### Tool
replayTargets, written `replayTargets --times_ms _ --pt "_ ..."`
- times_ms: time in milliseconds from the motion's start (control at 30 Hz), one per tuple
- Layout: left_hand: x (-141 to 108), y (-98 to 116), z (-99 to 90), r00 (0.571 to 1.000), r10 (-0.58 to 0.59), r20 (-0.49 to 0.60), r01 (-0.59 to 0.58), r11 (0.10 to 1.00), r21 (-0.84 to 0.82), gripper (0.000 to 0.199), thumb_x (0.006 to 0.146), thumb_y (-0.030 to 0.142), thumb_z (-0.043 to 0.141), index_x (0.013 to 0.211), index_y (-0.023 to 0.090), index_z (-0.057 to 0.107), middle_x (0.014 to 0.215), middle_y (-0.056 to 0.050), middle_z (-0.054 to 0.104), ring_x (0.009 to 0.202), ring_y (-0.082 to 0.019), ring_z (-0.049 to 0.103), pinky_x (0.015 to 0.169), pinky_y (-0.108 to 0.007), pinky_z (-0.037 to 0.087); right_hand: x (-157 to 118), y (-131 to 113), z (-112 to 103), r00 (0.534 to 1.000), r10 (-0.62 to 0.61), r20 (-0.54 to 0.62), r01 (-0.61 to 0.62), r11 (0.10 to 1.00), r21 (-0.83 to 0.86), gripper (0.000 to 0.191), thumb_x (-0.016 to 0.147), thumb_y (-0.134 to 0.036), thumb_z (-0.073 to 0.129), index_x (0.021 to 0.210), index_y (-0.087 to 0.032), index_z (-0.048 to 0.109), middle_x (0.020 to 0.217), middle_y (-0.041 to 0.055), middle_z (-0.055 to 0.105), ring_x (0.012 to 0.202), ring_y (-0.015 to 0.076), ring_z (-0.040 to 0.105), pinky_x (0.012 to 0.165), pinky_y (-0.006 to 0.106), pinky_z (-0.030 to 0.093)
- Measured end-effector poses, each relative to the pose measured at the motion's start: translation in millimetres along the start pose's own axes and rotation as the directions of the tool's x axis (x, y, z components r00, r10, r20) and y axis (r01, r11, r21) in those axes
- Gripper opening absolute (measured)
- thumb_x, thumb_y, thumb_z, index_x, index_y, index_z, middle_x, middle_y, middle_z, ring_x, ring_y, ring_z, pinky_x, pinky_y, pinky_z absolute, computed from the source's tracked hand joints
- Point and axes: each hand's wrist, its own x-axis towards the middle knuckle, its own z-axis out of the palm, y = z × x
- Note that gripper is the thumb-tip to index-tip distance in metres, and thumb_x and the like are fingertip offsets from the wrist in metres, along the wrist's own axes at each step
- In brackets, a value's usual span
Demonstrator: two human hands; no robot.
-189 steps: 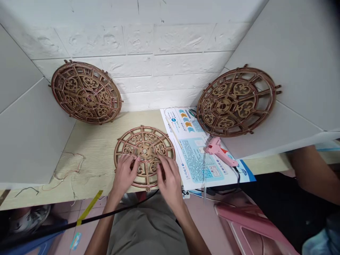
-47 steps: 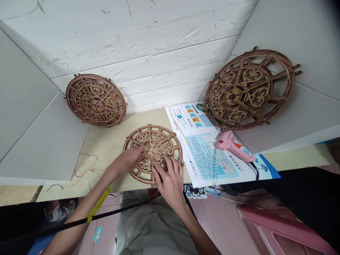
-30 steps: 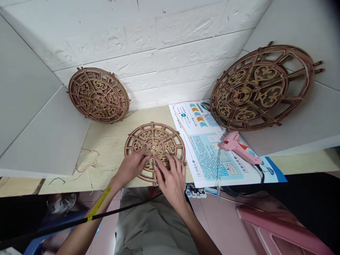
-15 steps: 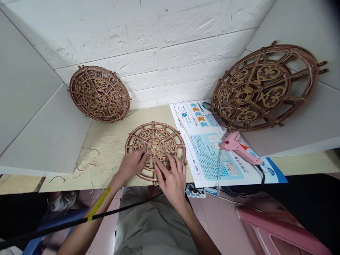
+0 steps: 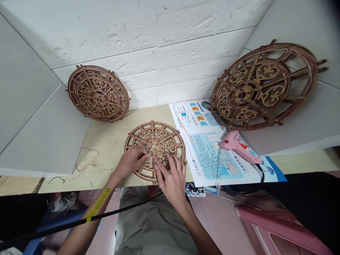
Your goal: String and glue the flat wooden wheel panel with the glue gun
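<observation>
A round brown openwork disc (image 5: 153, 145) with reddish wire along its rings lies flat on the pale wooden table (image 5: 106, 141). On its lower left part rests my left hand (image 5: 131, 162), fingers bent together near the inner ring; whether something thin is between them is too small to tell. My right hand (image 5: 172, 176) lies on the lower right part of the disc, its fingers spread and the index fingertip close to the left fingertips.
Similar discs lean at the left (image 5: 98, 94) and right (image 5: 262, 86). A pink glue gun (image 5: 240, 147) lies on a printed sheet (image 5: 212, 156). Loose thin wires (image 5: 86, 163) lie at the left. A black cable (image 5: 119, 210) crosses my left forearm. White partitions flank the table.
My left hand has shifted slightly right, its fingers reaching further towards the inner ring and the right index fingertip. My right hand is almost unmoved.
</observation>
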Motion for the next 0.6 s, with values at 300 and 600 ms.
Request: replayTargets --times_ms 300,600 --pt "25 -14 3.8 0.951 0.298 -0.085 -0.284 0.948 0.142 0.020 0.101 0.034 0.051 0.097 0.019 0.063 0.122 -0.010 0.058 0.120 -0.028 0.050 0.105 -0.046 0.042 2 -1 -4 1.000 -0.025 0.007 0.025 0.999 -0.034 0.032 0.102 -0.030 0.050 0.125 -0.028 0.072 0.134 0.0139 0.060 0.125 0.0328 0.049 0.098 0.049 0.041" --pt "38 -23 2.6 0.915 0.403 0.016 -0.403 0.913 0.060 0.028 0.105 0.038 0.040 0.099 0.020 0.060 0.154 -0.008 0.045 0.153 -0.028 0.023 0.126 -0.058 0.010 4 6 -7 0.996 -0.075 0.048 0.077 0.996 -0.041 0.032 0.102 -0.031 0.050 0.126 -0.026 0.071 0.134 0.0153 0.060 0.126 0.0346 0.050 0.097 0.050 0.041"
